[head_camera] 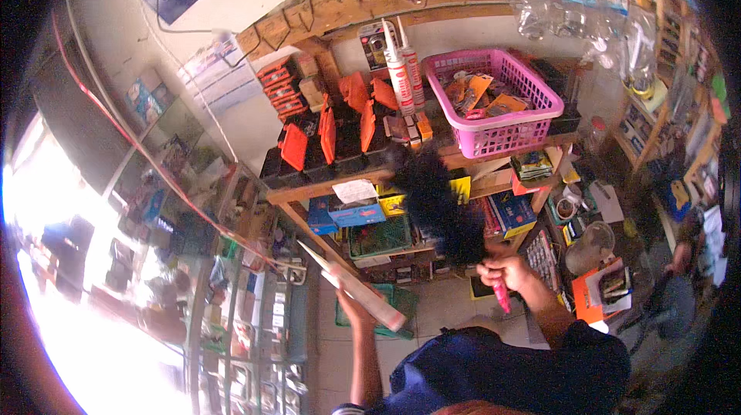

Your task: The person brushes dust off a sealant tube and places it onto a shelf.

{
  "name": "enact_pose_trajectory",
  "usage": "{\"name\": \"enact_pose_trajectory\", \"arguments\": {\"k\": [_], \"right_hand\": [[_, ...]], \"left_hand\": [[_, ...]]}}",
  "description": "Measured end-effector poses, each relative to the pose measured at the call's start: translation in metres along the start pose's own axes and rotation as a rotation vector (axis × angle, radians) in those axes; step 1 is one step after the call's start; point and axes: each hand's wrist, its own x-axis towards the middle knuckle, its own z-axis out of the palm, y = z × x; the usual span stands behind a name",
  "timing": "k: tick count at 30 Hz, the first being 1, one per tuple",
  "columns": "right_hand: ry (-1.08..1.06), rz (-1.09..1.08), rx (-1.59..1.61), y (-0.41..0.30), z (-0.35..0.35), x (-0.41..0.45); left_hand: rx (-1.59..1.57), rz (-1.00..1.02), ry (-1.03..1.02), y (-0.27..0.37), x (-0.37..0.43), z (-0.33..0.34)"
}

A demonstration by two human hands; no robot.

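My left hand (355, 306) grips a white sealant cartridge (370, 299) with a long tapered nozzle, tilted up to the left. A second pale nozzle or tube edge shows beside it, but blur hides whether it is a separate cartridge. In my right hand (508, 271) is a dark, fluffy duster (446, 207) with a pink handle (502, 297) sticking out below my fist. The duster's head reaches up over the front of the wooden shelf (336, 185). Two more sealant cartridges (402, 76) stand upright on the top shelf, beyond the duster.
A pink plastic basket (492, 137) of packaged goods sits at the shelf's right. Several orange plastic pieces (293, 146) stand to the left. Beneath are blue boxes (356, 215) and a green basket (379, 238). Glass display cases (249, 322) flank my left side.
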Motion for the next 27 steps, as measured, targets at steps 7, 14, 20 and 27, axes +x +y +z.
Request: {"name": "enact_pose_trajectory", "arguments": {"k": [7, 14, 20, 27], "right_hand": [[0.388, -0.58, -0.431, -0.124, 0.081, -0.007], [0.584, -0.766, -0.858, -0.288, 0.046, 0.073], [0.998, -0.649, -2.059, -0.355, 0.011, 0.114], [1.013, -0.274, -1.954, -0.356, 0.013, 0.094]], "left_hand": [[-0.025, -0.305, -0.005, -0.076, -0.031, -0.039], [0.035, -0.311, -0.064, -0.056, -0.041, -0.029], [0.05, -0.314, -0.106, -0.05, -0.05, -0.026], [0.003, -0.3, -0.087, -0.037, -0.049, -0.019]]}}
